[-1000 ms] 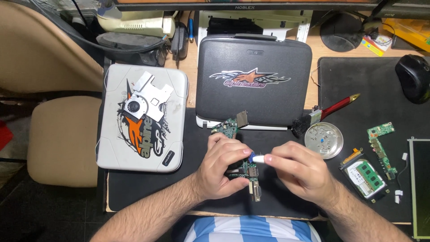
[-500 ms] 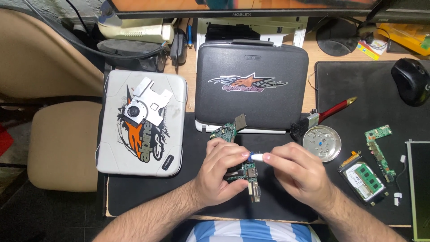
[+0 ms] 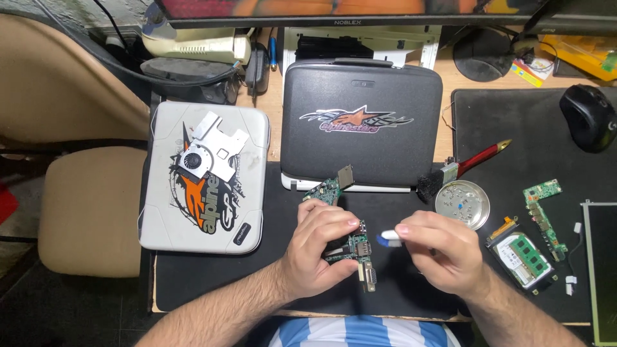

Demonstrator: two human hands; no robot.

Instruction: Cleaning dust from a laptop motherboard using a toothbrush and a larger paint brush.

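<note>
Grey case (image 3: 204, 177): lying at your far left on the desk (image 3: 270, 96), carrying a small fan part (image 3: 209, 154).
Left hand (image 3: 315, 250): your fingers are clamping a green circuit board (image 3: 355, 249) over the black mat (image 3: 212, 276).
Right hand (image 3: 443, 254): your fingers are pinching a small white and blue piece (image 3: 389, 238), just beside the board.
Metal dish (image 3: 463, 204): sitting near, to the right.

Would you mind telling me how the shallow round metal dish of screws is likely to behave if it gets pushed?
The round metal dish looks thin and light, so it would probably slide easily on the black mat. Its rim seems low, so a sharp knock might spill the small screws.
</note>
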